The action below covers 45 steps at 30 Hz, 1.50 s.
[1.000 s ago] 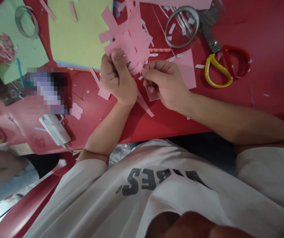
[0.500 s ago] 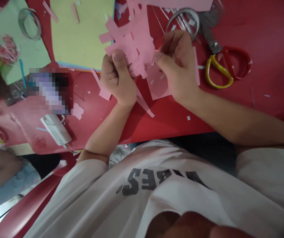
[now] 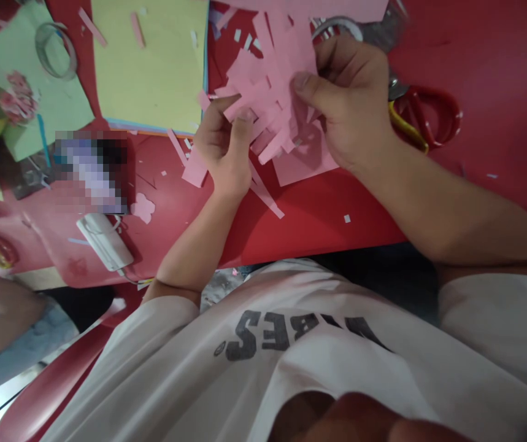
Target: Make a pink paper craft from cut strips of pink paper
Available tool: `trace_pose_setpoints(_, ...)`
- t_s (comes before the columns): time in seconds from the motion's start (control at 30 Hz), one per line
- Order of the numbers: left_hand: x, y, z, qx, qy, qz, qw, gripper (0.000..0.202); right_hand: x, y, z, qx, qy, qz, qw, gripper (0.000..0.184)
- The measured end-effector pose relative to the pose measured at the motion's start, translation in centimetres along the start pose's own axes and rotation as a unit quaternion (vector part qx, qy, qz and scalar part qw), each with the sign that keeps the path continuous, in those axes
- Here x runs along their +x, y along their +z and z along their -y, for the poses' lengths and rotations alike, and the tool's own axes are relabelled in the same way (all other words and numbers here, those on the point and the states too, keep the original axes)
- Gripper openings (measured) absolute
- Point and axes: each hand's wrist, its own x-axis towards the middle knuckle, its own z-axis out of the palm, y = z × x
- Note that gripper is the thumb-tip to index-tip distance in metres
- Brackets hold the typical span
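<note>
A bunch of cut pink paper strips (image 3: 270, 92) fans out between my hands on the red table. My right hand (image 3: 346, 104) pinches the bunch from above, thumb pressed onto the strips. My left hand (image 3: 224, 147) holds its left edge between thumb and forefinger. A pink paper sheet (image 3: 304, 166) lies under the strips and partly beneath my right hand. Red-and-yellow scissors (image 3: 422, 116) sit just beyond my right hand, their blades hidden behind it.
The red table (image 3: 313, 215) carries a yellow paper sheet (image 3: 148, 61), a green paper sheet (image 3: 0, 49), a clear tape roll (image 3: 56, 51), a white plug-like device (image 3: 104, 242) and scattered paper scraps. A co-worker's arm (image 3: 5, 325) shows at the lower left.
My right hand has moved up and onto the pink strips, now bunched more widely. My left hand has opened a little along the strips. The scissors are now partly covered.
</note>
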Motion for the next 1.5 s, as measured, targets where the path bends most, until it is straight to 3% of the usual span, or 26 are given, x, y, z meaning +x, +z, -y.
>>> trace_pose_setpoints(0.1, 0.6, -0.2, 0.9, -0.028, 0.087, 0.036, 0.995, 0.033, 0.2, -0.2, 0.0, -0.013, -0.015, -0.001, 1.000, 0.014)
trace_pose_setpoints(0.3, 1.3, -0.5, 2.6, -0.045, 0.055, 0.086, 0.994, 0.036, 0.6, -0.6, 0.1, -0.055, -0.035, 0.005, 0.998, 0.012)
trace_pose_setpoints(0.47, 1.2, -0.4, 2.1, -0.046, 0.050, 0.077, 0.995, 0.031, 0.7, -0.8, -0.1, -0.070, -0.035, 0.003, 0.997, 0.015)
trace_pose_setpoints(0.67, 1.4, -0.5, 1.7, -0.027, 0.107, 0.097, 0.989, 0.029, 1.0, -1.0, -0.5, -0.117, -0.057, 0.005, 0.991, 0.018)
trace_pose_setpoints(0.83, 1.3, -0.5, 1.9, -0.025, 0.089, 0.117, 0.989, 0.033, 0.7, -1.0, -0.1, -0.145, -0.038, 0.001, 0.989, 0.012)
trace_pose_setpoints(1.1, 1.3, -0.3, 1.2, 0.005, 0.099, 0.068, 0.993, 0.033, 1.0, -0.9, 0.8, -0.170, -0.079, -0.007, 0.982, 0.016)
trace_pose_setpoints(1.2, 1.4, -0.4, 1.5, 0.003, 0.091, 0.081, 0.993, 0.034, 1.1, -1.0, 0.7, -0.129, -0.079, 0.013, 0.988, 0.015)
trace_pose_setpoints(1.33, 1.4, -0.5, 2.0, -0.022, 0.067, 0.104, 0.992, 0.033, 1.2, -1.1, 0.4, -0.030, -0.028, 0.067, 0.997, 0.015)
trace_pose_setpoints(1.5, 1.4, -0.5, 1.9, -0.016, 0.065, 0.098, 0.993, 0.036, 1.0, -1.0, 0.6, -0.055, -0.024, 0.073, 0.995, 0.021)
